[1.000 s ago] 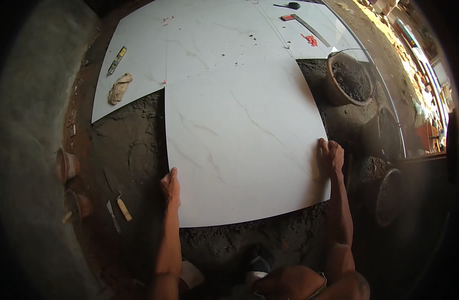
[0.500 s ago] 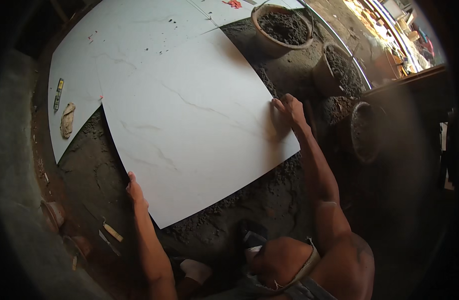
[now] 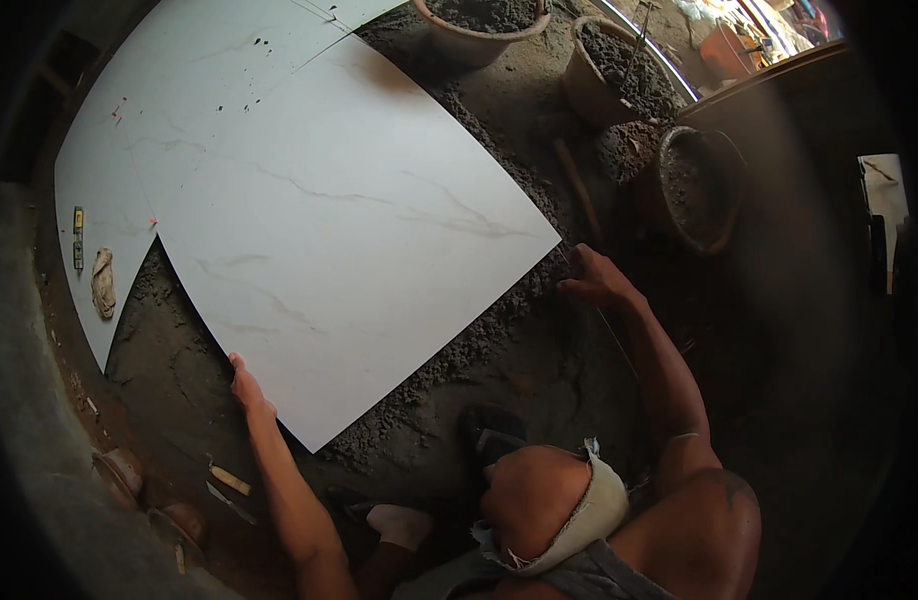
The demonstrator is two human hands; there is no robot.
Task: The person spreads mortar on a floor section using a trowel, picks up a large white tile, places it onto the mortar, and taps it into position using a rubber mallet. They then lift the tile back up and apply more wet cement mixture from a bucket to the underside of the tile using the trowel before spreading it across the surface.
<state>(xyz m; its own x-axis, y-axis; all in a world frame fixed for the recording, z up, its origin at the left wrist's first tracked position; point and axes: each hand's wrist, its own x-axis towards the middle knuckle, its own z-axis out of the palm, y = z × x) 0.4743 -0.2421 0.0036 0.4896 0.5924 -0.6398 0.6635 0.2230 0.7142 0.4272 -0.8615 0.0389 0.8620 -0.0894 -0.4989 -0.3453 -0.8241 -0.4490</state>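
Okay, head view, positions relative to the large white marbled tile: it lies face up on a rough dark mortar bed, bare mortar showing past its near edge and along its left and right sides. Shape reads close to square, so no clear long axis under the fisheye; it sits skewed, one corner pointing toward the person. Left hand is at the tile's left edge, near that closest corner, thumb side up, fingers partly hidden; contact looks likely, can't tell if they hook underneath. From that hand, the tile extends right and away. Right hand is just off the tile's right corner, half open, fingers bent with a gap to the thumb; no grip on the tile visible, touch can't be confirmed. From there, the tile lies left and away. Left hand is the nearer of the two. Left of the tile, on a neighbouring slab: small level and crumpled rag. Off its near left side, on the ground: wooden-handled tool. Right of it: far bucket and middle bucket with dark mix, plus a near bucket, contents unclear.
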